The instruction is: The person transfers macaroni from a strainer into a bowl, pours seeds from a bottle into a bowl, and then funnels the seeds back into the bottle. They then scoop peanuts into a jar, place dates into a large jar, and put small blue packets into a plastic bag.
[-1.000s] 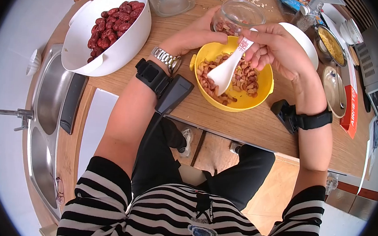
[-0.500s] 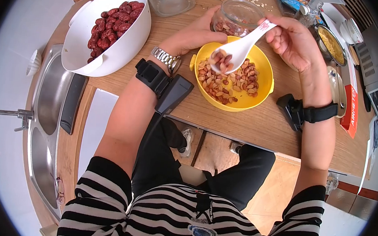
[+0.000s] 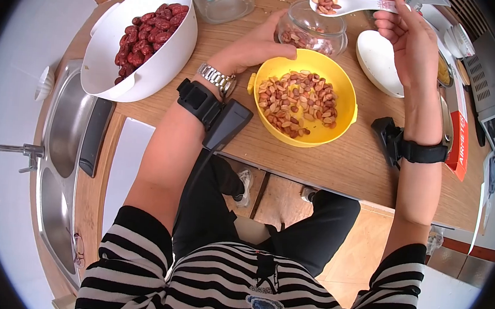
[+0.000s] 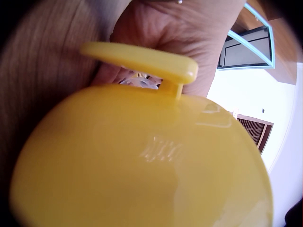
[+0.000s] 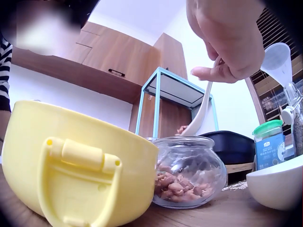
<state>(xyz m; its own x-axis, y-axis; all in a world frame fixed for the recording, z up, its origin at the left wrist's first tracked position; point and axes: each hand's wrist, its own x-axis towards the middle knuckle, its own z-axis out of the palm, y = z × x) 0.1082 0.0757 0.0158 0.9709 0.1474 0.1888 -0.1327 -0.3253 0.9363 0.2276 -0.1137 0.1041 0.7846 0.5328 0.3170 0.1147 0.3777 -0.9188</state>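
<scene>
In the head view the right hand pinches the handle of a white spoon, whose bowl carries several peanuts at the far rim of a round glass jar. The right wrist view has the spoon slanting down to just above the jar's mouth, with nuts inside the jar. The left hand lies around the jar's left side, thumb by the rim of the yellow bowl, which holds more peanuts. The bowl's yellow side fills much of the left wrist view.
A white basin of red dates stands at the left, beside the sink. Behind is a larger glass jar. To the right are a white bowl, a red box and a green-lidded container.
The right hand has lifted the spoon with peanuts out of the yellow bowl and moved it up and away to the glass jar. The left hand has stayed in nearly the same place.
</scene>
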